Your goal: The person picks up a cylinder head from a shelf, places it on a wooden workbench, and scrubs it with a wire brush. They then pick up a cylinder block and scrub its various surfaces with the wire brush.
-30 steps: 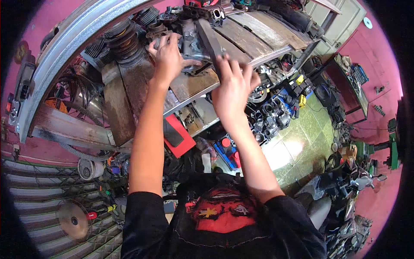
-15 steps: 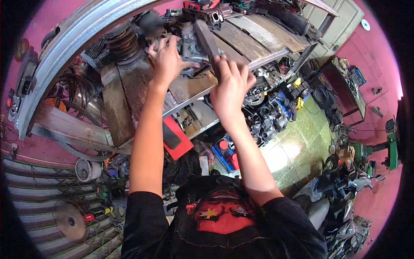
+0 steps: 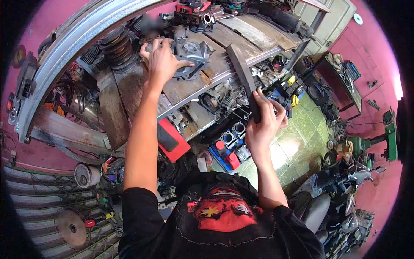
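Observation:
My left hand (image 3: 161,64) is closed on the near-left side of a grey metal engine casting (image 3: 196,51), thumb laid across it. The casting rests on the wooden workbench (image 3: 181,90). My right hand (image 3: 265,123) grips the lower end of a long dark brush (image 3: 245,75), which looks like a wire brush, with bristles along its left edge. It is tilted up and to the left beyond the bench's front edge, apart from the casting. My fingers partly hide both things.
A ribbed cylindrical part (image 3: 118,49) stands at the bench's left. Another engine part (image 3: 202,20) sits farther back. Below the front edge are a red box (image 3: 179,151), a blue tray (image 3: 220,162) and several engine parts. A motorcycle (image 3: 319,207) stands at the lower right.
My right hand has drawn the brush away from the casting, moving right and toward me past the bench edge. My left hand stays on the casting, which is now more visible.

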### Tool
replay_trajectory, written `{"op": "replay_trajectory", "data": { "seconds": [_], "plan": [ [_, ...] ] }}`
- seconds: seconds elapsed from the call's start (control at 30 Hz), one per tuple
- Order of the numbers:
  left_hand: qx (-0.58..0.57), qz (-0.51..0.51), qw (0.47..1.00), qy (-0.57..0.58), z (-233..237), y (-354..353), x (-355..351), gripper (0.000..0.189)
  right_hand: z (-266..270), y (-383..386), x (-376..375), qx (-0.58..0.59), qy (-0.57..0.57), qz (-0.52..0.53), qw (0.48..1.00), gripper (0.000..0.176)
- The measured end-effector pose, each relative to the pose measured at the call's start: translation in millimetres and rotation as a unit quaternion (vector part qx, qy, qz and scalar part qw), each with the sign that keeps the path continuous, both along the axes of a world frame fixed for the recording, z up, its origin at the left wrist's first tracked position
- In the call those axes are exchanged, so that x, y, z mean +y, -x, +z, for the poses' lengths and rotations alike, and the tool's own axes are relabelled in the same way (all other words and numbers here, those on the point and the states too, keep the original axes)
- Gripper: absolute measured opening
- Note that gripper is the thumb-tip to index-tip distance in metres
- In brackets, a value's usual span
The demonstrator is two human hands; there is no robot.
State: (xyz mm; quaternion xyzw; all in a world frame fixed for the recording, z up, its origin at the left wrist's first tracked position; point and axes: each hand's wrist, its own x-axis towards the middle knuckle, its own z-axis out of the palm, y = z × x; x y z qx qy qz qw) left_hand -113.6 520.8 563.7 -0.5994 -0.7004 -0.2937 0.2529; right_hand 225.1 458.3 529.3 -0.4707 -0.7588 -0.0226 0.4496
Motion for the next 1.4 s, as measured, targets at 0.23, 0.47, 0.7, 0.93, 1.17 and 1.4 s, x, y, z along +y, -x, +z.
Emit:
{"op": "replay_trajectory", "data": {
  "seconds": [0.23, 0.47, 0.7, 0.93, 1.17, 1.4],
  "plan": [
    [0.005, 0.062, 0.997, 0.052, 30, -13, -6, 0.106, -9, -4, 6, -0.01, 0.011, -0.001, 1.0, 0.074],
    [-0.105, 0.103, 0.977, 0.151, 16, -6, -9, 0.096, -6, 3, 11, -0.002, 0.007, 0.01, 1.0, 0.071],
    [-0.254, 0.136, 0.945, 0.157, -6, 17, -11, 0.101, -7, 17, 14, 0.004, 0.013, 0.039, 0.999, 0.073],
    [-0.329, 0.145, 0.915, 0.186, -14, 29, -7, 0.107, -12, 42, 10, -0.008, 0.023, 0.082, 0.996, 0.082],
    [-0.31, 0.106, 0.943, 0.059, -54, 47, 3, 0.096, -1, 68, 5, -0.076, -0.001, 0.104, 0.992, 0.086],
    [-0.287, 0.028, 0.955, -0.072, -76, 13, -25, 0.099, 32, 91, 23, -0.119, -0.033, 0.09, 0.988, 0.068]
  ]
}}
